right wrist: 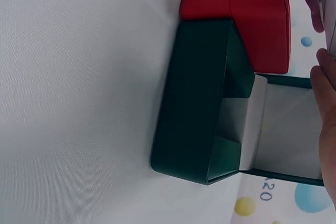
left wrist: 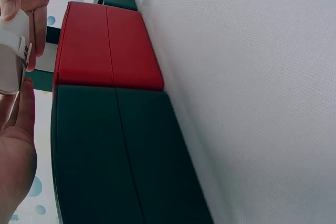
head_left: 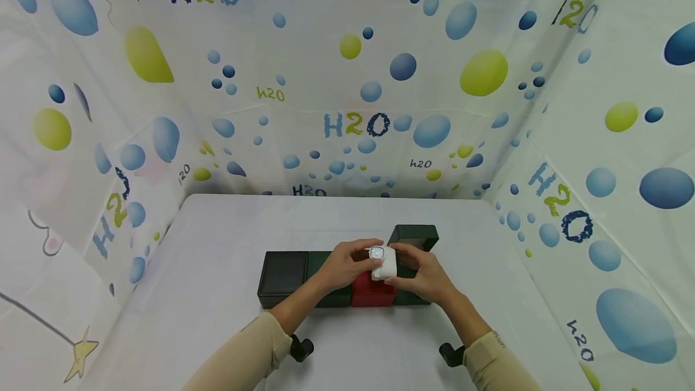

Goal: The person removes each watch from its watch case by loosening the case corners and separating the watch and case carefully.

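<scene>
So there's a white watch (head_left: 377,252) wrapped round a white cushion (head_left: 388,265), and it's up in both hands, apart from the boxes. From the head cam it overlaps the back of the red box (head_left: 373,295). Left hand (head_left: 343,265) has the watch side pinched, thumb in front near the dial. Right hand (head_left: 423,271) is clamped on the other end of the cushion, fingers along the top and thumb underneath. In the left wrist view you can also make out the strap and a bit of metal clasp.

Boxes are in a tight row: dark box (head_left: 282,277) on the far left, then a green box (head_left: 329,299) with its lid down, then the red one, then a lidded box (head_left: 411,295), also green, with the lid (head_left: 415,233) standing up and a pale lining inside. It all sits on a white table (head_left: 374,349). Tan sleeves (head_left: 244,352) on both arms, and a bubbly H2O-print curtain (head_left: 304,41) behind.
</scene>
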The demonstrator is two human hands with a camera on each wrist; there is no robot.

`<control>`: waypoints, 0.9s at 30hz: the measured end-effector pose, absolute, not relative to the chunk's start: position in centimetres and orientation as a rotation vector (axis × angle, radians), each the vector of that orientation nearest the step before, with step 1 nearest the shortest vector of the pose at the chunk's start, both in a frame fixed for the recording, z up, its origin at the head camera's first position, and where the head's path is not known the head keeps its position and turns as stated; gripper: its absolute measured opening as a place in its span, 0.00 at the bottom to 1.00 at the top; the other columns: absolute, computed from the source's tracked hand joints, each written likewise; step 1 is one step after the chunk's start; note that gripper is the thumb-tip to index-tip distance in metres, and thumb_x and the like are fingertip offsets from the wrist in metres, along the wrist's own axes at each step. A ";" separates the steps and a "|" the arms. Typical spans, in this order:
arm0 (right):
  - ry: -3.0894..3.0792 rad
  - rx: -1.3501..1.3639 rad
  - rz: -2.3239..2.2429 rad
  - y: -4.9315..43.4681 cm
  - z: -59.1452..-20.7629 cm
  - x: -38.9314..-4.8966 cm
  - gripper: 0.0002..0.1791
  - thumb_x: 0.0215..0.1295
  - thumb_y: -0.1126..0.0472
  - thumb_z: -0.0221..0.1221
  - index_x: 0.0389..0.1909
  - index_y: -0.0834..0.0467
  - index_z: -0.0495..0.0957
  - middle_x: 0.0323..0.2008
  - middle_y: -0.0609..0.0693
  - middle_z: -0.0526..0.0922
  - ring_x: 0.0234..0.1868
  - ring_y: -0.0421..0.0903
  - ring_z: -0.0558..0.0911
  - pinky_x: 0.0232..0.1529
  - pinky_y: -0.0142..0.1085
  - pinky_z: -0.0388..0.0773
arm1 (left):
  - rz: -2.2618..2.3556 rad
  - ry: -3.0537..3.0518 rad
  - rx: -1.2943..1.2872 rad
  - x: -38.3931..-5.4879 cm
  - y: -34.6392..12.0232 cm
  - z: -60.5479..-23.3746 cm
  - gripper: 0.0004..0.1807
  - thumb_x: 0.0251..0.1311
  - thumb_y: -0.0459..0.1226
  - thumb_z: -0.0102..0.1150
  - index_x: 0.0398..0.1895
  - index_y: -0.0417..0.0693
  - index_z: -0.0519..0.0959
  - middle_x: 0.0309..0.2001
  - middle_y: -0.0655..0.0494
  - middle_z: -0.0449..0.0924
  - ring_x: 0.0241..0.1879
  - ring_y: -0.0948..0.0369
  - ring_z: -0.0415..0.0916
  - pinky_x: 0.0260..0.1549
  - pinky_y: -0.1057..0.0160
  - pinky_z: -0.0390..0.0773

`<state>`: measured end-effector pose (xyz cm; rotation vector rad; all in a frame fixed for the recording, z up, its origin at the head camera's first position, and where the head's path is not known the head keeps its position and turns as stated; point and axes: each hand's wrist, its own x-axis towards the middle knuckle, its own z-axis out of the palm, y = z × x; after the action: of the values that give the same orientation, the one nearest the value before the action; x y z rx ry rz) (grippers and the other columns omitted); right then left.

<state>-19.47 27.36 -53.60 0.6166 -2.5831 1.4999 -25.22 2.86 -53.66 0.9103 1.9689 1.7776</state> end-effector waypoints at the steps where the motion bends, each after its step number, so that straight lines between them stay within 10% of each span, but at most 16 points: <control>1: -2.583 0.615 1.500 27.4 -53.6 -19.5 0.39 0.55 0.57 0.79 0.68 0.60 0.75 0.63 0.52 0.81 0.63 0.55 0.84 0.61 0.47 0.81 | 1.778 1.965 0.910 -25.2 2.9 -53.7 0.26 0.70 0.37 0.66 0.70 0.49 0.77 0.56 0.48 0.86 0.45 0.64 0.84 0.42 0.66 0.84; 27: -2.614 0.455 1.327 29.1 -54.1 -19.6 0.41 0.56 0.53 0.79 0.69 0.56 0.72 0.62 0.54 0.82 0.61 0.56 0.85 0.60 0.54 0.81 | 1.743 2.246 0.927 -25.7 1.4 -54.2 0.15 0.72 0.39 0.64 0.58 0.48 0.86 0.48 0.51 0.90 0.41 0.60 0.84 0.40 0.70 0.82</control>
<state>-19.55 29.11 -54.12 0.4553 -2.6137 1.3269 -25.66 1.40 -54.22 0.9275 2.2460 1.7431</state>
